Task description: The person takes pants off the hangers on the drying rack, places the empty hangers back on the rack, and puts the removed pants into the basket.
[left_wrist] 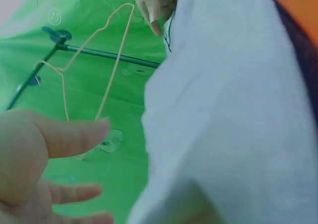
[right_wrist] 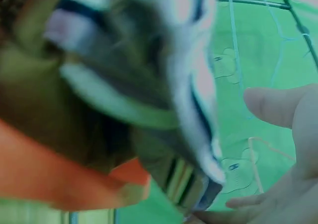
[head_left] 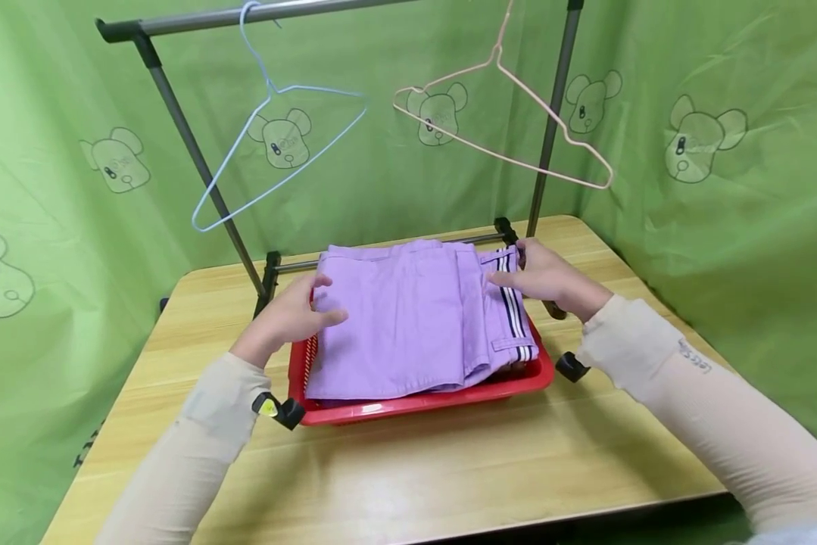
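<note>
Folded purple pants lie over a red basket, with belt loops and a black-and-white striped band at their right end. At their left edge is my left hand, its thumb and fingers spread apart. The left wrist view shows that hand with nothing in its grasp, beside the pale cloth. My right hand is at the far right corner by the striped band, thumb over the cloth. In the right wrist view its thumb stands away from the garment and the fingers reach by the lower corner.
A blue hanger and a pink hanger hang from a metal rack behind the basket. The wooden table carries the rack's feet and the basket. Green curtains surround it.
</note>
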Motion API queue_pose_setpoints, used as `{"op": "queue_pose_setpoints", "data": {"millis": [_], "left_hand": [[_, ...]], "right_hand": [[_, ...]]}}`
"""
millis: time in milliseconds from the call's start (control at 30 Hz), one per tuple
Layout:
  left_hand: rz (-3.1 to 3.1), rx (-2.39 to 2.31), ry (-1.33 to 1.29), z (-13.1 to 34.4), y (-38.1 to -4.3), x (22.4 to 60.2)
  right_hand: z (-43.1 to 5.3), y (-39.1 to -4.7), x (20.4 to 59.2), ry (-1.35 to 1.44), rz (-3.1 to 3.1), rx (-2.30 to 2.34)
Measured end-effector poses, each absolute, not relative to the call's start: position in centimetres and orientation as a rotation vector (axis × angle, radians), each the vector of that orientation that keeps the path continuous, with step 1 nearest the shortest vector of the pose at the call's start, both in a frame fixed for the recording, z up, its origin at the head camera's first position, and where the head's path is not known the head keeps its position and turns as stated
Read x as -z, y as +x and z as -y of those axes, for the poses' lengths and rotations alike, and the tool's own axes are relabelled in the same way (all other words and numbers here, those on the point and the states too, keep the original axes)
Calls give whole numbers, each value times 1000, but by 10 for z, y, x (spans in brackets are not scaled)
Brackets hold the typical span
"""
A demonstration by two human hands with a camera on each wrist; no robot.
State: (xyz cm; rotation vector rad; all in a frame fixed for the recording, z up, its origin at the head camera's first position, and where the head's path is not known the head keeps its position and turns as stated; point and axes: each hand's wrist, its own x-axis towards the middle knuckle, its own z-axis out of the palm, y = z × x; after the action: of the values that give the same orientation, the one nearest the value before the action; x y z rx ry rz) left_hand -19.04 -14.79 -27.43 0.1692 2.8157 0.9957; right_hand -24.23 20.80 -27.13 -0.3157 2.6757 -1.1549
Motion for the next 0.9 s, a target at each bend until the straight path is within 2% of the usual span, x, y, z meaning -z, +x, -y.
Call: {"op": "queue_pose_setpoints", "data": {"millis": [100, 367, 633, 900], "left_hand": [[-2870, -794, 346, 142, -192, 267], [-2741, -359, 793, 119, -205, 262], [-2565, -46, 730, 101, -223, 279], [-2481, 23, 722, 96, -236, 301]], "right_hand": [[-202, -240, 265, -391, -2802, 1004], [-169, -243, 267, -883, -2791, 539], [-149, -248, 286, -937, -2683, 285], [-145, -254, 305, -938, -2650, 224]]}}
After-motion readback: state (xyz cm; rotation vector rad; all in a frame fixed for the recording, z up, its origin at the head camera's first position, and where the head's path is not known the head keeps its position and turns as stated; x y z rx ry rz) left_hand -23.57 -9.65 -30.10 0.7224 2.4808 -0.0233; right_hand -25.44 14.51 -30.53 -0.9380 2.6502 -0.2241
